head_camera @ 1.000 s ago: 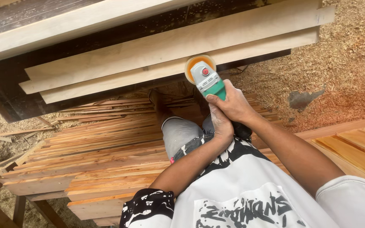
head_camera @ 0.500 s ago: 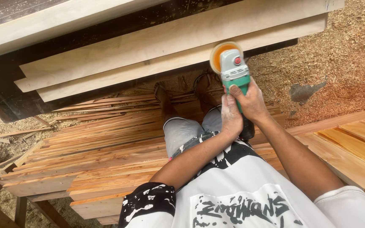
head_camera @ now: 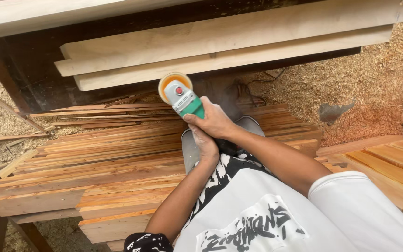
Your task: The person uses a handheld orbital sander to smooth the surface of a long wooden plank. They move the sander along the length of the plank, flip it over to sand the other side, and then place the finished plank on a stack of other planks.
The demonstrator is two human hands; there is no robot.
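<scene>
My right hand (head_camera: 215, 122) grips the green and grey body of a hand-held sander (head_camera: 185, 99). Its orange disc (head_camera: 173, 81) touches the lower edge of a stack of pale wooden planks (head_camera: 239, 44) that lies across in front of me. Just below, my left hand (head_camera: 204, 145) is closed around the rear of the tool, under my right hand. My grey trouser knees and white printed shirt fill the lower middle.
A wide pile of thin reddish wood strips (head_camera: 99, 158) lies below the planks on the left. More orange boards (head_camera: 388, 163) sit at the right. Sawdust (head_camera: 350, 93) covers the ground, and a dark cable (head_camera: 257, 88) runs over it.
The sander first slid right along the plank edge, then back to the left. Both hands stayed on it throughout.
</scene>
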